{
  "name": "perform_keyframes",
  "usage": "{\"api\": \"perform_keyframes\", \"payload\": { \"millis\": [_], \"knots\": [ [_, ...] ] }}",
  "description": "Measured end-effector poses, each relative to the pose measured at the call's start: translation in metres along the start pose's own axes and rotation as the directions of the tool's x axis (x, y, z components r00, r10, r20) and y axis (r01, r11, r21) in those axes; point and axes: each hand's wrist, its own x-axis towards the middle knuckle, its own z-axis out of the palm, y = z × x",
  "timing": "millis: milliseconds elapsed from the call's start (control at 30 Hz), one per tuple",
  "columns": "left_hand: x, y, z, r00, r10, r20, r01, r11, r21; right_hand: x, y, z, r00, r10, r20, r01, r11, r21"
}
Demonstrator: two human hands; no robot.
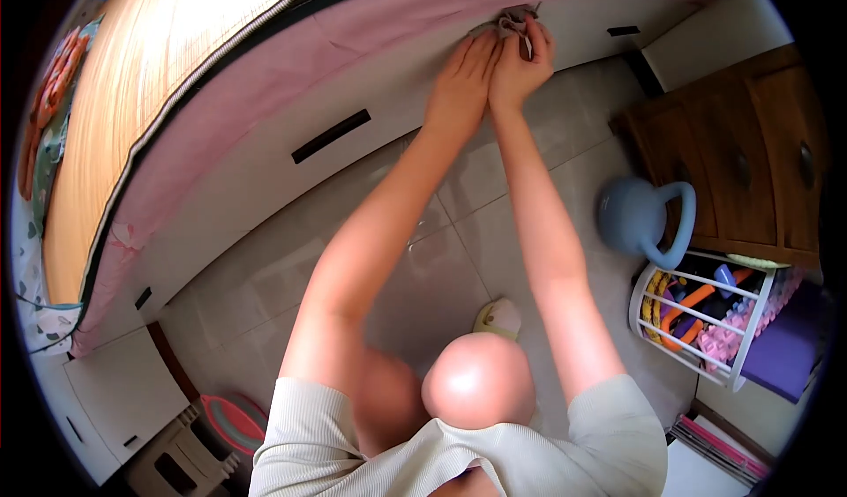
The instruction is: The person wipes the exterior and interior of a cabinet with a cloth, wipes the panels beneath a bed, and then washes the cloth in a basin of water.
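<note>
Both arms stretch forward to the white bed-base panel point(397, 87) below the pink fabric edge point(291, 65). A crumpled grey-brown cloth point(512, 22) is at the panel's upper edge. My left hand point(465, 78) rests beside the cloth, its fingers extended and lying nearly flat against the panel, their tips at the cloth. Touching it on the right, my right hand point(522, 65) has its fingers bent round the cloth and pinches it. The two hands meet along their inner sides.
A blue kettlebell point(631, 215) stands on the tiled floor point(441, 250) at the right, near a wooden drawer chest point(741, 153). Beside them is a white rack point(637, 307) of exercise gear. A straw mat point(168, 47) covers the bed. A folding stool and pink basin point(234, 422) are lower left.
</note>
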Motion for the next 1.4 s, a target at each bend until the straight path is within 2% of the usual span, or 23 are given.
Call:
{"api": "perform_keyframes", "payload": {
  "millis": [33, 100, 133, 167, 200, 300, 400, 500, 600, 667, 733, 800, 833, 900, 933, 1000, 1100, 1200, 1233, 1300, 1333, 1400],
  "knots": [
    [-0.003, 0.001, 0.002, 1.000, -0.020, 0.004, 0.020, 1.000, -0.016, -0.003, 0.002, 0.003, 0.999, 0.006, -0.048, -0.005, 1.000, 0.022],
    [-0.011, -0.003, 0.004, 0.998, -0.063, 0.007, 0.063, 0.997, -0.038, -0.015, 0.003, 0.005, 0.997, -0.073, 0.007, 0.073, 0.987, -0.144],
    [-0.023, -0.003, 0.006, 0.988, -0.157, 0.012, 0.157, 0.984, -0.087, -0.023, -0.003, 0.007, 0.994, -0.106, 0.035, 0.111, 0.969, -0.220],
    [-0.039, 0.001, 0.005, 0.969, -0.245, 0.019, 0.245, 0.960, -0.134, -0.034, -0.010, 0.008, 0.987, -0.124, 0.102, 0.142, 0.972, -0.190],
    [-0.053, 0.005, 0.004, 0.944, -0.328, 0.031, 0.328, 0.927, -0.183, -0.048, -0.012, 0.007, 0.953, -0.187, 0.237, 0.233, 0.955, -0.182],
    [-0.080, 0.024, -0.001, 0.748, -0.640, 0.175, 0.664, 0.719, -0.207, -0.079, -0.016, 0.007, 0.747, -0.350, 0.566, 0.441, 0.897, -0.027],
    [-0.104, 0.031, 0.009, 0.766, -0.594, 0.246, 0.640, 0.740, -0.207, -0.091, -0.009, 0.005, 0.533, -0.335, 0.777, 0.485, 0.873, 0.044],
    [-0.101, 0.033, 0.030, 0.810, -0.542, 0.221, 0.570, 0.818, -0.083, -0.080, -0.005, 0.001, 0.563, -0.348, 0.750, 0.454, 0.888, 0.071],
    [-0.055, 0.037, 0.029, 0.867, -0.460, 0.194, 0.469, 0.883, -0.001, -0.047, 0.002, -0.014, 0.820, -0.289, 0.494, 0.414, 0.896, -0.163],
    [-0.034, 0.039, 0.040, 0.924, -0.349, 0.159, 0.358, 0.933, -0.030, -0.025, 0.016, -0.023, 0.972, -0.089, 0.218, 0.136, 0.968, -0.211],
    [-0.023, 0.042, 0.045, 0.952, -0.278, 0.130, 0.284, 0.959, -0.027, -0.007, 0.024, -0.028, 0.974, 0.211, 0.089, -0.212, 0.977, 0.009],
    [-0.018, 0.043, 0.045, 0.960, -0.256, 0.112, 0.258, 0.966, 0.002, -0.010, 0.026, -0.027, 0.973, 0.226, 0.056, -0.227, 0.974, 0.017],
    [-0.022, 0.040, 0.044, 0.954, -0.269, 0.131, 0.277, 0.960, -0.050, -0.012, 0.028, -0.025, 0.972, 0.230, 0.041, -0.231, 0.973, 0.025],
    [-0.042, 0.033, 0.041, 0.943, -0.286, 0.172, 0.313, 0.937, -0.155, -0.031, 0.031, -0.024, 0.982, 0.119, 0.147, -0.102, 0.988, -0.120],
    [-0.055, 0.033, 0.040, 0.916, -0.367, 0.159, 0.392, 0.904, -0.172, -0.043, 0.028, -0.022, 0.976, 0.072, 0.205, -0.033, 0.982, -0.187],
    [-0.084, 0.034, 0.036, 0.840, -0.524, 0.141, 0.543, 0.815, -0.202, -0.070, 0.016, -0.015, 0.944, -0.006, 0.329, 0.067, 0.982, -0.175],
    [-0.110, 0.029, 0.024, 0.709, -0.659, 0.249, 0.697, 0.710, -0.106, -0.104, -0.001, -0.003, 0.861, 0.057, 0.506, 0.010, 0.992, -0.128],
    [-0.121, 0.022, 0.015, 0.717, -0.660, 0.223, 0.696, 0.691, -0.196, -0.123, -0.010, 0.002, 0.816, 0.040, 0.577, 0.023, 0.995, -0.101],
    [-0.125, 0.021, 0.010, 0.715, -0.657, 0.240, 0.698, 0.693, -0.181, -0.127, -0.012, 0.003, 0.809, -0.022, 0.588, 0.087, 0.993, -0.083],
    [-0.130, 0.021, 0.003, 0.709, -0.652, 0.269, 0.700, 0.697, -0.154, -0.132, -0.014, 0.004, 0.829, -0.019, 0.558, 0.091, 0.991, -0.101],
    [-0.133, 0.021, 0.005, 0.718, -0.653, 0.240, 0.696, 0.682, -0.226, -0.134, -0.015, 0.005, 0.840, -0.019, 0.543, 0.094, 0.989, -0.110],
    [-0.138, 0.023, 0.011, 0.732, -0.658, 0.174, 0.669, 0.647, -0.367, -0.138, -0.009, 0.005, 0.826, 0.106, 0.554, -0.071, 0.994, -0.085]
  ]
}}
